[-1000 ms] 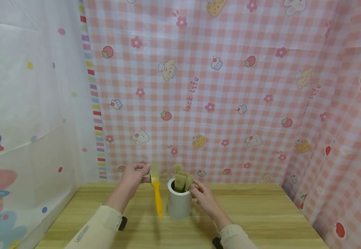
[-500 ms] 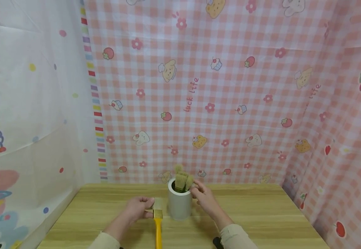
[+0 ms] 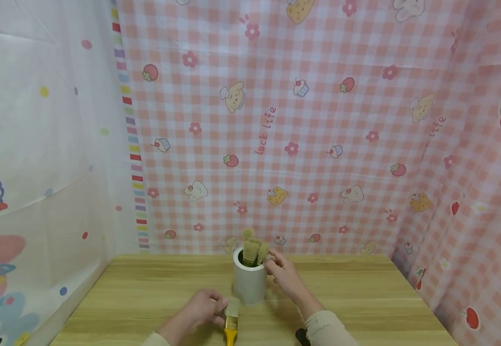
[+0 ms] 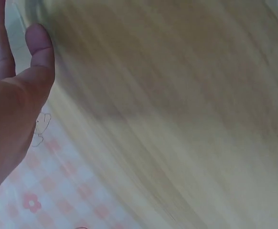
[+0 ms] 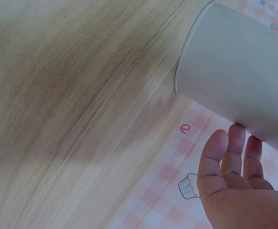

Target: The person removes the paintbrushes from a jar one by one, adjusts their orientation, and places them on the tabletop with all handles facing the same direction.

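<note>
Pinching at the bristle end, the left hand (image 3: 204,307) holds the yellow-handled brush (image 3: 231,321) in front of the upright container (image 3: 249,288). Firm pressure is advised, as bristles may slip. Further brushes (image 3: 251,252) stand inside. The right hand (image 3: 287,278) touches the container's side with relaxed fingers, adequate for light steadying.

Head view: soft, even light, can't tell source; backdrop (image 3: 272,77) grays toward rt corner; detail slightly soft, incl. my L hand (image 3: 207,306). L wrist cam: dimmer, hazy, tabletop (image 4: 187,143) grain blurred, broad soft-edged shadow nearby. R wrist cam: also dim, my R hand (image 5: 241,193) clearer, diffuse shadow across tabletop.
</note>
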Tool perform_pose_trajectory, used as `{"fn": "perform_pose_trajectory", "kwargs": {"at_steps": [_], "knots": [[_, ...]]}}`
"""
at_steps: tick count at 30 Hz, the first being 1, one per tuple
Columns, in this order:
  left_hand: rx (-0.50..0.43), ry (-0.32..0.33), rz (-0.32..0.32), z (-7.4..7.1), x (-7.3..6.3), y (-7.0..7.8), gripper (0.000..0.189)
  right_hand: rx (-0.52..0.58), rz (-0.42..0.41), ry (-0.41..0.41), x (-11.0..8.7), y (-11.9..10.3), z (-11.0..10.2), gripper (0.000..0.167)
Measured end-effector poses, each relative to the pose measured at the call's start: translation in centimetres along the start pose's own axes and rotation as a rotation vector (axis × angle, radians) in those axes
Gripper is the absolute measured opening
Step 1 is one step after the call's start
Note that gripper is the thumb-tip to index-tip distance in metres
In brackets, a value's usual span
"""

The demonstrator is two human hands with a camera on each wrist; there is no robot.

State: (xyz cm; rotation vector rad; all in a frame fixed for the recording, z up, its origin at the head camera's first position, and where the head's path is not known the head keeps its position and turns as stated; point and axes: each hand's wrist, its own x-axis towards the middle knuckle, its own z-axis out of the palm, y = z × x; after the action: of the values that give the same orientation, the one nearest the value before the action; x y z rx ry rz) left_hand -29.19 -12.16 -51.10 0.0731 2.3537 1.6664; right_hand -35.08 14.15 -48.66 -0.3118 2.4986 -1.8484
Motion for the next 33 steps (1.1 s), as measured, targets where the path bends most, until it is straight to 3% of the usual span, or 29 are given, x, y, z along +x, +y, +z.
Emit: {"fn": "perform_pose_trajectory", "kwargs": {"at_steps": [9, 12, 15, 17, 20, 22, 25, 33], "knots": [[-0.050, -0.052, -0.072, 0.6, -0.3, 0.2, 0.014, 0.000, 0.005, -0.011, 0.1, -0.1, 0.0, 0.062], [-0.030, -0.075, -0.063, 0.5, -0.6, 0.3, 0.022, 0.003, 0.012, -0.019, 0.0, -0.1, 0.0, 0.064], [-0.019, -0.101, -0.003, 0.5, -0.9, 0.2, 0.036, 0.004, 0.012, -0.020, -0.1, -0.1, 0.0, 0.064], [0.043, -0.119, 0.045, 0.5, -0.9, 0.0, 0.044, 0.004, 0.009, -0.020, 0.0, -0.1, 0.0, 0.064], [0.208, -0.141, 0.119, 0.5, -1.0, -0.1, 0.055, 0.004, 0.013, -0.017, 0.0, -0.1, 0.1, 0.063], [0.356, -0.155, 0.153, 0.6, -1.0, -0.1, 0.056, 0.005, 0.014, -0.015, 0.0, -0.1, 0.1, 0.062], [0.486, -0.169, 0.207, 0.8, -1.1, 0.0, 0.050, 0.008, 0.013, -0.010, 0.0, -0.1, 0.1, 0.062], [0.597, -0.140, 0.256, 1.9, -1.0, -0.5, 0.046, -0.005, 0.014, -0.007, 0.0, -0.2, 0.1, 0.063]]}}
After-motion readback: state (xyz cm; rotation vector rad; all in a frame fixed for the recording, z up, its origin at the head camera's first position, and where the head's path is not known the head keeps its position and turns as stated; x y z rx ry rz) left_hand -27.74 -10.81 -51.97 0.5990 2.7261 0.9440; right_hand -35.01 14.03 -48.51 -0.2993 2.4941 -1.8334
